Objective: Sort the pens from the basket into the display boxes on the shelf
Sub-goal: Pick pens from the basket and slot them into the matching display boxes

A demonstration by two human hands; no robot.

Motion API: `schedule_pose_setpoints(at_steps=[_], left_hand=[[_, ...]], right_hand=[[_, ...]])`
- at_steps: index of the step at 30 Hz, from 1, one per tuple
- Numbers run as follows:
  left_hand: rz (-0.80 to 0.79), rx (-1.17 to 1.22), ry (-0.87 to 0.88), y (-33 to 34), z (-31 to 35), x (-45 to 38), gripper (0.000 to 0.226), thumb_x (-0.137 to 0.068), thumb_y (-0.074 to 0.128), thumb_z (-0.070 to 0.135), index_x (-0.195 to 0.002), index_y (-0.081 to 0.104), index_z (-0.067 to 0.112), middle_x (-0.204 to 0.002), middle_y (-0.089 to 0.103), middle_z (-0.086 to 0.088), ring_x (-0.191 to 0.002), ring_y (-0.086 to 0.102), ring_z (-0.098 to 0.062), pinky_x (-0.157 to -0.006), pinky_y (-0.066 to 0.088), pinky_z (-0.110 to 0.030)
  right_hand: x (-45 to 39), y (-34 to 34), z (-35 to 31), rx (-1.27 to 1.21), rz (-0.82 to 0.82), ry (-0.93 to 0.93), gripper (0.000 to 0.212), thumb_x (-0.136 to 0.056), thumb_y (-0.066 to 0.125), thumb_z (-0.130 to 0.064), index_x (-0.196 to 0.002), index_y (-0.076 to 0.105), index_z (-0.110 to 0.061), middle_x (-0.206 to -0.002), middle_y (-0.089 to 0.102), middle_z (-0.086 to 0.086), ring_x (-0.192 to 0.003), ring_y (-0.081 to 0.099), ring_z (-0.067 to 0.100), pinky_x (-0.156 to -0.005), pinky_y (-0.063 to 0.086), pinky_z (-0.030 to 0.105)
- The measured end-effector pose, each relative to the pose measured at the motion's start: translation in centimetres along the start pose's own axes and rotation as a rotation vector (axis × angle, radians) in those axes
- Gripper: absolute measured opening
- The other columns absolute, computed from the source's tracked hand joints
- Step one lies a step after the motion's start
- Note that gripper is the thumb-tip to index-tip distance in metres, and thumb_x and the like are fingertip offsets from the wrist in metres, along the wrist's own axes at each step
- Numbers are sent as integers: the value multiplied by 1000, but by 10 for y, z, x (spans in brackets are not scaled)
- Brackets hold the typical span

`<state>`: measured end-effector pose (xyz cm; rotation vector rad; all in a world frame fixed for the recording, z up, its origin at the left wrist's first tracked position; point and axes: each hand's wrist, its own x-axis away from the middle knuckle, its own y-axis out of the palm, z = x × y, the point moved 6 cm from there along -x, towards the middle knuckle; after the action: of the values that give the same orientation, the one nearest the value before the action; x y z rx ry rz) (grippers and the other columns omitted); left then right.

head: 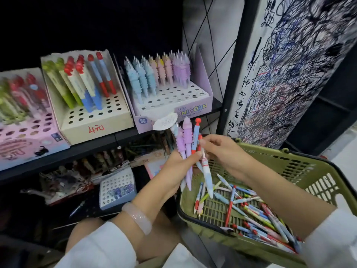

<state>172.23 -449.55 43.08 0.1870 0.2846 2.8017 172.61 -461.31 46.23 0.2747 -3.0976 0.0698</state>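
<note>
My left hand [178, 168] grips a bunch of pens [187, 136] upright: purple ridged unicorn pens and a blue pen with a red cap. My right hand [222, 149] pinches the top of a white and blue pen [207, 175] next to that bunch, over the green basket [301, 171]. Several loose pens [257, 215] lie in the basket's bottom. On the shelf stand the purple unicorn display box [193, 110] with blue, pink and purple pens, a cream box [96, 124] with green, red and blue pens, and a pink box [29, 140].
A scribbled test-paper panel [289, 74] on a black post rises at the right. Below the shelf edge [92, 149] a lower shelf holds a small white and blue box [117, 188] and cluttered packets. My knees are at the bottom.
</note>
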Motion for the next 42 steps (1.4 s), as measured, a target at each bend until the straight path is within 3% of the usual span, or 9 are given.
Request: schedule_pose_setpoints(at_steps=[5,8,12,18,25,29,31,38,42], left_hand=[[17,163,-3,-20,10,18,12,-88,57,15,-92,68,12,-83,74,-4,-79,69,-17,-71,55,-27],[62,207,32,-35,24,28,9,-88,57,11,-91,64,8,-70,72,-3,-61,68,-15,-56,54,-25],[149,126,125,-67,54,41,9,-88,57,11,-92,64,7,-68,71,-1,-58,65,-13,-57,53,-22],[264,54,237,-116,87,62,10,-86,59,17,-85,68,11,-68,71,-1,-59,65,-13,-58,54,-23],[577,37,320,-199,112,97,11,-92,55,19,-90,63,12,-62,70,3,-57,67,-11,-54,52,-18],[827,-76,281,-251,119,126,37,-94,53,22,-63,56,2,-35,53,-1,-42,60,-7,-42,46,-12],[893,-98,269,-272,123,140,39,-93,56,23,-59,55,2,-33,49,-1,-33,52,-8,-37,41,-15],[855,-53,301,-304,126,156,20,-90,60,22,-75,64,8,-57,58,-6,-39,50,-11,-38,43,-22],[839,-51,300,-308,124,155,20,-89,60,22,-72,65,12,-57,58,-4,-42,50,-10,-41,44,-24]], right_hand=[[-11,28,-23,-370,-57,-35,18,-96,42,-11,-92,59,-5,-73,53,3,-58,52,8,-51,45,18],[-20,52,-31,-381,-93,-35,20,-96,43,-14,-96,61,-5,-80,56,8,-64,54,11,-54,48,19],[-31,85,-53,-391,-123,-81,22,-94,47,-22,-93,66,-10,-78,67,2,-71,62,11,-62,52,19],[-46,130,-89,-235,-128,-205,12,-94,51,-11,-92,63,-8,-76,65,3,-66,62,7,-65,52,17],[-84,185,-143,-37,-69,-355,14,-93,55,-17,-104,58,-10,-84,68,0,-73,66,6,-73,53,18],[-109,233,-172,105,-18,-481,13,-93,55,-18,-103,56,-10,-83,67,0,-76,65,8,-72,53,20],[-118,260,-182,249,11,-565,8,-92,57,-18,-97,54,-12,-83,66,-1,-82,65,13,-73,51,20],[-149,306,-177,553,74,-655,20,-93,54,-18,-106,57,-4,-96,67,8,-86,62,17,-76,50,28],[-158,309,-179,591,110,-697,20,-92,56,-19,-107,57,-5,-86,62,-1,-77,57,9,-65,44,16]])
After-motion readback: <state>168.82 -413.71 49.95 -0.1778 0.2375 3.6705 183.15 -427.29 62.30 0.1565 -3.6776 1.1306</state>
